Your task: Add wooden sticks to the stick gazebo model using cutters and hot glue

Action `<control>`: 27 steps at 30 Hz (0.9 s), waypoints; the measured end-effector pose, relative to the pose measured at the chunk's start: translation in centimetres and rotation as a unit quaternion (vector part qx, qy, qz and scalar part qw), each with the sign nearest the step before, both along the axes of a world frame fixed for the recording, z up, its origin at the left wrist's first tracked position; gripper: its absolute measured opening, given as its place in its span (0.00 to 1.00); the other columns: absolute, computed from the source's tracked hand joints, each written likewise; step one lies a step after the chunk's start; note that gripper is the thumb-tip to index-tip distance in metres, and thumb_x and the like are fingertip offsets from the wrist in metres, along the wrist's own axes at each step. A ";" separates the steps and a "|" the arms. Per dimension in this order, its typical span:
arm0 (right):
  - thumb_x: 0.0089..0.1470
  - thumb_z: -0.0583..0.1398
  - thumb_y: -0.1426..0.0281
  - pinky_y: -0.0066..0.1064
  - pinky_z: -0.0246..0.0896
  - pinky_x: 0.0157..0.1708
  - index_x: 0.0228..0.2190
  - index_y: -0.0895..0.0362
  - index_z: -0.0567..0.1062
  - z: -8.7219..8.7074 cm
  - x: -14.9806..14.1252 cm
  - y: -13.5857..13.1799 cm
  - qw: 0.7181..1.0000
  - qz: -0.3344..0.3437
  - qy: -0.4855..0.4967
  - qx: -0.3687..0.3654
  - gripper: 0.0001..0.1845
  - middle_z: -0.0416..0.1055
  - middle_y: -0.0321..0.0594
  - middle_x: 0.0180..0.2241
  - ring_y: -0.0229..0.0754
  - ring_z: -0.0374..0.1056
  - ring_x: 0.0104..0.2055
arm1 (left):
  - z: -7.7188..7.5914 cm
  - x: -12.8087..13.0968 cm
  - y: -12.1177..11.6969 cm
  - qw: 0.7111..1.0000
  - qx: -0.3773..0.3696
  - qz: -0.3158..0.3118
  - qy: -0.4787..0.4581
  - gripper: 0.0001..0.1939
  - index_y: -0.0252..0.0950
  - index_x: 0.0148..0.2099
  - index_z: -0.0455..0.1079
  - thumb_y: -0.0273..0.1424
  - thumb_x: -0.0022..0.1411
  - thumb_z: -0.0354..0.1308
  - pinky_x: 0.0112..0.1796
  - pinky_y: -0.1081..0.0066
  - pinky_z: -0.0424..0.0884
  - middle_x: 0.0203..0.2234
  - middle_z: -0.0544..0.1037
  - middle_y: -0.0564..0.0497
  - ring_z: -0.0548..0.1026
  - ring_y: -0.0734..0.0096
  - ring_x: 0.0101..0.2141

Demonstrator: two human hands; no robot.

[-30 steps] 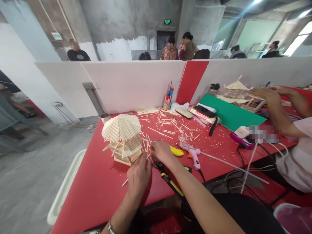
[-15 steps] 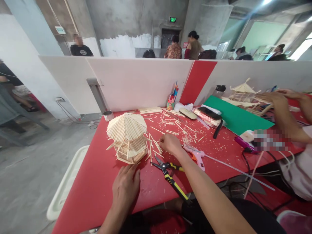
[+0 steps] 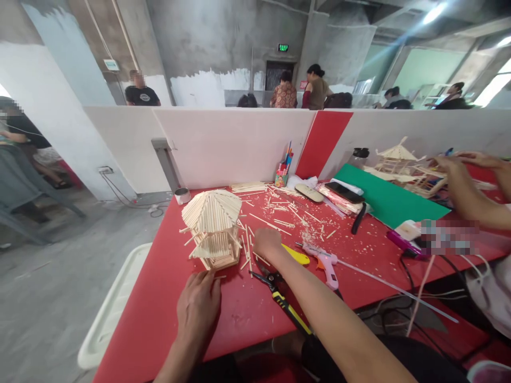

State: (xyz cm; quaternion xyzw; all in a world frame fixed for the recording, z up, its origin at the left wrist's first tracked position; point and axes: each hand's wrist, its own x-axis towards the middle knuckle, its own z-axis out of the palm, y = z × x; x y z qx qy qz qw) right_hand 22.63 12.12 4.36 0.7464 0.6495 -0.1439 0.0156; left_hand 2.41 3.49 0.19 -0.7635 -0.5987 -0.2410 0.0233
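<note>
Left hand: fingers loosely bent, thumb slightly apart; can't tell if holding
Right hand: curled, contents hidden, can't tell
Stick pavilion: upright, just ahead of left hand, the nearer one
Loose sticks: between pavilion and right hand, mostly lengthwise away

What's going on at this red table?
A person sits at the red table before a pavilion model built of sticks. The left hand rests by the model's base, near a short stick. The right hand is beside loose sticks; whether it grips one is hidden. Pruning shears lie partly under the right forearm, with a pink glue gun beyond. Farther right, another person's hands are at a second stick model.
</note>
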 end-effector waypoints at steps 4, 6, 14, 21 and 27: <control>0.58 0.57 0.62 0.38 0.66 0.42 0.46 0.57 0.69 1.3 2.3 -2.0 0.992 -0.051 0.116 0.012 0.17 0.68 0.42 0.46 0.41 0.67 0.43 | 0.2 0.0 -0.8 0.988 -0.011 -0.029 -0.150 0.13 0.40 0.39 0.77 0.35 0.60 0.51 0.37 0.68 0.69 0.35 0.80 0.48 0.75 0.62 0.36; 0.59 0.54 0.64 0.30 0.66 0.36 0.38 0.60 0.73 1.7 3.1 -4.8 0.981 -0.046 0.187 0.041 0.13 0.72 0.40 0.37 0.37 0.69 0.36 | 0.8 0.5 -1.4 0.961 -0.078 -0.055 -0.259 0.12 0.39 0.36 0.77 0.38 0.58 0.54 0.33 0.70 0.69 0.30 0.80 0.50 0.75 0.66 0.30; 0.51 0.56 0.65 0.23 0.58 0.24 0.27 0.58 0.72 -0.1 -1.1 -17.4 0.867 -0.002 0.491 0.087 0.10 0.72 0.34 0.23 0.35 0.67 0.25 | 4.0 6.2 -4.0 0.655 -0.352 -0.074 -0.664 0.18 0.34 0.35 0.78 0.43 0.47 0.65 0.31 0.73 0.68 0.23 0.77 0.49 0.72 0.71 0.27; 0.41 0.64 0.50 0.47 0.47 0.55 0.54 0.57 0.66 -1.6 3.1 -17.7 0.982 -0.029 0.108 0.152 0.41 0.61 0.53 0.56 0.60 0.54 0.59 | 3.7 6.5 -4.6 0.642 -0.320 -0.062 -0.694 0.23 0.33 0.42 0.76 0.41 0.46 0.67 0.15 0.82 0.50 0.18 0.72 0.56 0.55 0.88 0.14; 0.29 0.70 0.65 0.52 0.46 0.54 0.61 0.56 0.54 -2.1 3.8 -17.1 0.998 0.012 -0.056 0.023 0.58 0.60 0.57 0.56 0.62 0.56 0.56 | 3.3 5.9 -5.3 0.674 -0.287 -0.049 -0.679 0.21 0.33 0.41 0.77 0.42 0.48 0.65 0.15 0.81 0.50 0.22 0.73 0.53 0.54 0.88 0.14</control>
